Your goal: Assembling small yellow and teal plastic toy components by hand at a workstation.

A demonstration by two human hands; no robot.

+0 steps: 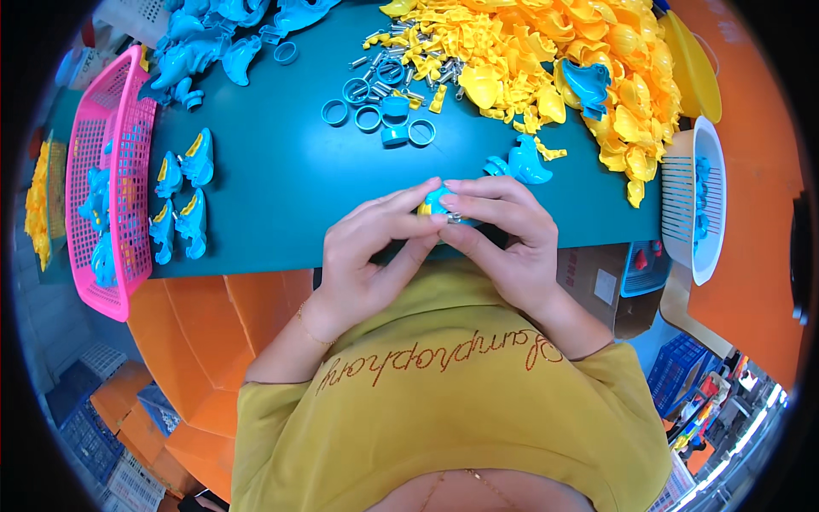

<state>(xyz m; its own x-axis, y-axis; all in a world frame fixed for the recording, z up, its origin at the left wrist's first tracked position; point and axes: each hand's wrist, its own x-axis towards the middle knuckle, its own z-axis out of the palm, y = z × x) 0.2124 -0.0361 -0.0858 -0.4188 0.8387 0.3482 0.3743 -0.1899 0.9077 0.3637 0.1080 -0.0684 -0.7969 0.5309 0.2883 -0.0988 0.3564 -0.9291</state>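
At the table's near edge, my left hand (pixel 373 241) and my right hand (pixel 514 236) meet fingertip to fingertip. Between them they pinch a small blue and yellow plastic part (pixel 437 201). A small silvery metal piece (pixel 454 218) shows at its lower side; fingers cover much of the rest. Just beyond my right hand lie a blue curved shell (pixel 528 162) and a yellow clip-like piece (pixel 550 151). To the left, several blue shells with yellow inserts (pixel 197 159) lie in two columns.
Blue rings (pixel 368 119) and small metal cylinders (pixel 418 86) lie mid-table. Yellow shells (pixel 627 102) are heaped at far right, blue shells (pixel 192 53) at far left. A pink basket (pixel 136 196) stands left, a white basket (pixel 680 192) right; both hold blue parts.
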